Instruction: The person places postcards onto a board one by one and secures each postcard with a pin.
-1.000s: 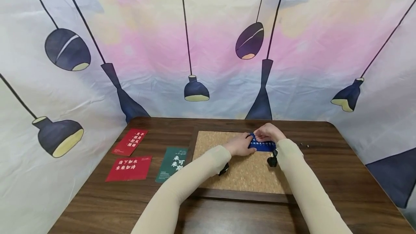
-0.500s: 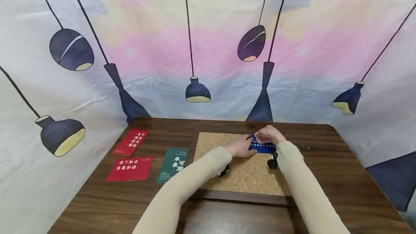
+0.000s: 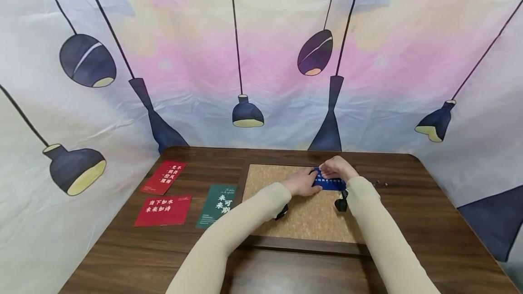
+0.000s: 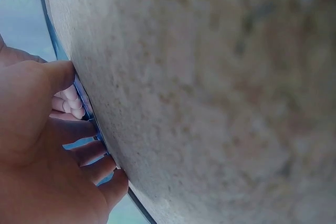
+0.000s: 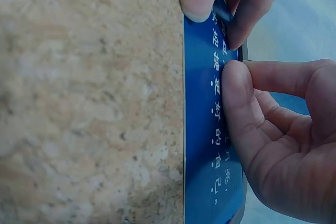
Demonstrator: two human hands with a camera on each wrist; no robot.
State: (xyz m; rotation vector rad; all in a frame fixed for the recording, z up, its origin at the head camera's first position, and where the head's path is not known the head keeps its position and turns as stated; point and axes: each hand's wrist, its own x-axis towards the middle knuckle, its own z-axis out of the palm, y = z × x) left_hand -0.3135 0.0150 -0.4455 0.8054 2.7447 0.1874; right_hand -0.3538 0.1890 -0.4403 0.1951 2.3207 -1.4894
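Note:
A dark blue card point(image 3: 334, 186) with white lettering lies against the cork board point(image 3: 306, 223), near its upper right corner. My left hand point(image 3: 301, 183) spans the card's left end, its thumb pressing the lower edge and its lightly bent fingers on the upper part. Close beside it, my right hand point(image 3: 339, 168) is curled, with thumb and index finger point(image 5: 286, 76) pinched together right at the card's lettering. I cannot tell what small thing those fingertips enclose. In the left wrist view the spread fingertips of my left hand point(image 4: 63, 145) touch the card along the board.
To the left of the board lie a green card point(image 3: 214, 208) and two red cards, an upper one point(image 3: 163, 178) and a lower one point(image 3: 163, 211). Some tiny shiny pieces point(image 3: 386, 184) sit on the brown table point(image 3: 412, 221) at the right. A painted cloth point(image 3: 278, 76) hangs behind.
Both hands stay at the blue card with almost no movement. The head view shifts slightly.

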